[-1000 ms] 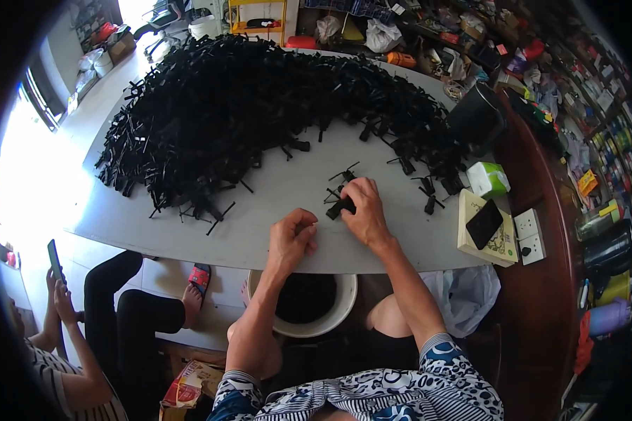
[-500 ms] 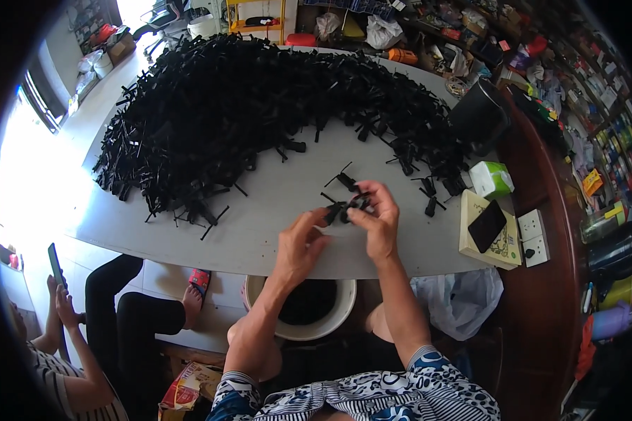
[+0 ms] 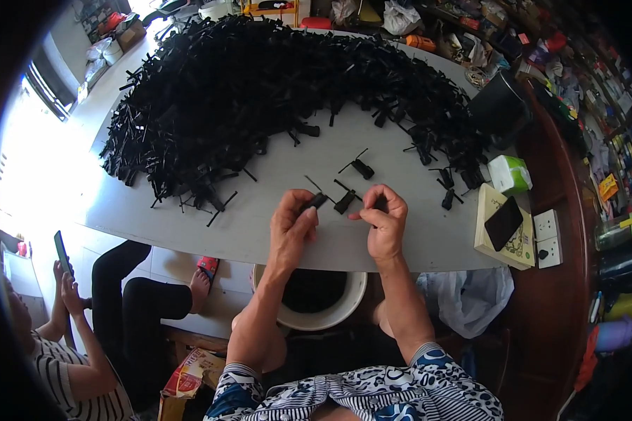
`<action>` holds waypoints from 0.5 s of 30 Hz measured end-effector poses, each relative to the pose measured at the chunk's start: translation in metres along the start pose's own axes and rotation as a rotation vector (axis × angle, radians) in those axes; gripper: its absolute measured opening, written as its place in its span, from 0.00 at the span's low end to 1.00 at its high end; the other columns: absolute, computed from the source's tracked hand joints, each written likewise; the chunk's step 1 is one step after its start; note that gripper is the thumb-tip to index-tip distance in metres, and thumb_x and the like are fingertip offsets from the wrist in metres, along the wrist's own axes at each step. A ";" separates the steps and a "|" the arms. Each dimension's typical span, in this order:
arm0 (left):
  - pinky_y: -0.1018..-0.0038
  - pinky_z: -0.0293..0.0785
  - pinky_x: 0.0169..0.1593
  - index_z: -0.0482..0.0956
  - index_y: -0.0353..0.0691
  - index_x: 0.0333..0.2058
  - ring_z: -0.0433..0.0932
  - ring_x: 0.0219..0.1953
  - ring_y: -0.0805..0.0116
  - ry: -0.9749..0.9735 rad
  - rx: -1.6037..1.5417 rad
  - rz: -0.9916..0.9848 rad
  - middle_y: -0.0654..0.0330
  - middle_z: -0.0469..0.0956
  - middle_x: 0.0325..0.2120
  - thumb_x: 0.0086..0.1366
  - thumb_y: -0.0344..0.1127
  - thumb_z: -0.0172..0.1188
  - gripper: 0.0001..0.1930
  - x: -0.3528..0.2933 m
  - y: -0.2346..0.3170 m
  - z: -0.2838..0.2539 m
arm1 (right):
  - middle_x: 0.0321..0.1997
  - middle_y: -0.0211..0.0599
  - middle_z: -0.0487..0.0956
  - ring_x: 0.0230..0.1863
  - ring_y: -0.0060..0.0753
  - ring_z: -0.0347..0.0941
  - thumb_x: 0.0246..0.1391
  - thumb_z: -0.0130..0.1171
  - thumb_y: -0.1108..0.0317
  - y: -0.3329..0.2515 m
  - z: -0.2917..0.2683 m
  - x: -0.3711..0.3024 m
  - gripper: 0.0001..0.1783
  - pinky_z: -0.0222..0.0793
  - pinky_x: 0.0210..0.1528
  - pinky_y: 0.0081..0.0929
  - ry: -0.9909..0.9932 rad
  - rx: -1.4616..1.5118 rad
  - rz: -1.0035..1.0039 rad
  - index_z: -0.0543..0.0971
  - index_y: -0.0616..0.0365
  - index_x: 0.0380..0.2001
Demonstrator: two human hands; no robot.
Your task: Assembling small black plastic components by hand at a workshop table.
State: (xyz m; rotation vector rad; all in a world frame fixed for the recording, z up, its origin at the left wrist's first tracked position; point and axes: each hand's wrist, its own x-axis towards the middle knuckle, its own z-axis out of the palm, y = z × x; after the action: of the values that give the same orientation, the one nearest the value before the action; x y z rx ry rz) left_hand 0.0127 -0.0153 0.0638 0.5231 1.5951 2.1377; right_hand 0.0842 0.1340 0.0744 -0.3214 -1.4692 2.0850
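Observation:
My left hand [image 3: 293, 228] is closed on a small black plastic part [image 3: 317, 201] with a thin stem sticking up from it. To its right, my right hand [image 3: 385, 228] has its fingers curled in and thumb pressed against them; something dark shows inside, too hidden to name. Between the two hands lies a loose black part [image 3: 344, 203], and a similar stemmed part [image 3: 361, 168] rests just beyond it. A big heap of such black parts [image 3: 225, 91] curves across the far side of the grey table [image 3: 274, 168].
Under the table edge stands a white bucket [image 3: 358, 298] with black contents, beside a plastic bag [image 3: 470, 298]. At right are a phone [image 3: 503, 223] on a box, a tissue pack [image 3: 510, 174] and a black bin [image 3: 498, 109]. A seated person [image 3: 70, 351] holds a phone at left.
My hands have drawn apart from where they met. A black part shows in my left hand, and one lies between the hands. The whole view has shifted slightly.

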 end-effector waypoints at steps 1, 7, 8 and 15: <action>0.85 0.62 0.23 0.70 0.35 0.42 0.67 0.18 0.80 -0.058 0.023 -0.019 0.64 0.71 0.21 0.62 0.30 0.51 0.11 -0.001 -0.001 -0.002 | 0.24 0.26 0.69 0.23 0.17 0.64 0.41 0.56 0.77 -0.002 -0.001 0.001 0.06 0.66 0.24 0.17 -0.023 -0.020 -0.044 0.74 0.60 0.27; 0.85 0.64 0.23 0.72 0.34 0.38 0.68 0.18 0.80 -0.139 0.003 -0.128 0.66 0.70 0.19 0.60 0.25 0.53 0.07 -0.005 0.001 0.007 | 0.20 0.22 0.69 0.17 0.10 0.57 0.48 0.61 0.67 -0.005 -0.006 0.002 0.10 0.50 0.17 0.10 -0.250 -0.154 0.096 0.72 0.61 0.25; 0.84 0.66 0.23 0.72 0.33 0.36 0.70 0.18 0.78 -0.166 -0.124 -0.109 0.64 0.71 0.20 0.59 0.25 0.55 0.07 -0.003 -0.002 0.006 | 0.21 0.22 0.70 0.17 0.09 0.57 0.48 0.61 0.69 -0.004 -0.009 0.001 0.08 0.51 0.17 0.10 -0.324 -0.134 0.074 0.73 0.60 0.25; 0.80 0.73 0.22 0.73 0.30 0.32 0.76 0.19 0.72 -0.238 -0.106 -0.072 0.56 0.76 0.21 0.53 0.23 0.60 0.07 -0.001 -0.006 -0.002 | 0.24 0.24 0.68 0.17 0.10 0.57 0.43 0.67 0.66 -0.013 -0.003 0.001 0.14 0.49 0.15 0.08 -0.427 0.038 0.392 0.71 0.58 0.24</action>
State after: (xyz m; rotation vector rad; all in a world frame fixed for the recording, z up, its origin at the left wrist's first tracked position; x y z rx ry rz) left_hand 0.0129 -0.0156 0.0577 0.6484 1.3441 2.0096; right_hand 0.0891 0.1397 0.0852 -0.1620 -1.7115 2.6142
